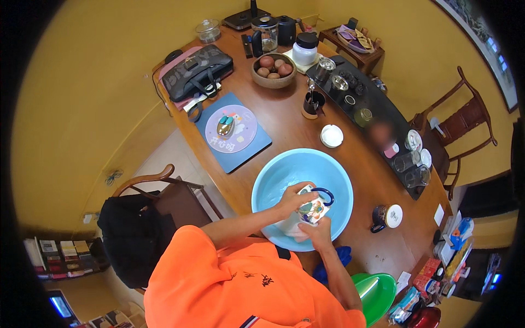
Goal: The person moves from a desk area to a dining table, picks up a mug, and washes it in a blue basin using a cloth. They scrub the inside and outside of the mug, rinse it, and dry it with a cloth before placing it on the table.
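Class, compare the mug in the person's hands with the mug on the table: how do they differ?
1. Colour: the held mug is mostly white with a colourful pattern; the table mug has a mostly dark side.
2. Place: the left hand and right hand grip the held mug over the blue basin; the table mug rests untouched on the table.
Shared: both have a dark handle.

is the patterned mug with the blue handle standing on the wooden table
No, the left hand and right hand hold the patterned mug above the light blue basin.
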Demonstrator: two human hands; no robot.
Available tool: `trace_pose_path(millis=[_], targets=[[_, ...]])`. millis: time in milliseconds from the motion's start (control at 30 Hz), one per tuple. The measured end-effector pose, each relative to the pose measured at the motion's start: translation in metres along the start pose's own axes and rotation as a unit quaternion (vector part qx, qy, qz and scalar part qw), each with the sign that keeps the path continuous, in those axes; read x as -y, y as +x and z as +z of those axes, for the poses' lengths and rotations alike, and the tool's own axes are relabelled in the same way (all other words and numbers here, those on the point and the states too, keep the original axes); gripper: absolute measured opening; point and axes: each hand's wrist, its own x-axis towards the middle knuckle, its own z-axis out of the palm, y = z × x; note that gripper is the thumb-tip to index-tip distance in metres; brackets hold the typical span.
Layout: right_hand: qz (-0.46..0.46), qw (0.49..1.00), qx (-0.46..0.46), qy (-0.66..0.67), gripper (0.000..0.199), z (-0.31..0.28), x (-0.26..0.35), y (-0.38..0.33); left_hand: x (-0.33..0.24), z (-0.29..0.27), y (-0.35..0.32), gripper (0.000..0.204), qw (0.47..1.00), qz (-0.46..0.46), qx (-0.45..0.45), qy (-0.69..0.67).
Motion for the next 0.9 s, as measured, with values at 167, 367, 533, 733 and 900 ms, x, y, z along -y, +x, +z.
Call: trace_pose_path(millis=[167,367,533,733,900], targets=[[-0.373,0.785,0.061,-0.491,0.027,-0.028,-0.046,0.01,-0.008,0.002,0.015,0.032,0.976,-0.217,0.016,-0.025],[-0.128,0.977,-0.02,-0.17,0.034,-0.019,-0.037,0.003,-0.017,0.008,0.023,0.072,0.982,-0.149,0.086,0.083],[0.039,0.963,-0.035,0.264,0.041,-0.017,0.003,0.006,0.001,-0.004,0.004,0.071,0.934,0.256,0.117,0.219],[0.03,0.998,0.005,-0.052,0.033,-0.014,-0.013,-0.003,-0.008,0.007,0.004,0.054,0.997,-0.027,0.067,0.002],[-0.275,0.884,0.008,-0.379,0.031,-0.023,-0.058,0.004,-0.015,0.012,0.011,0.051,0.97,-0.217,0.044,0.101]])
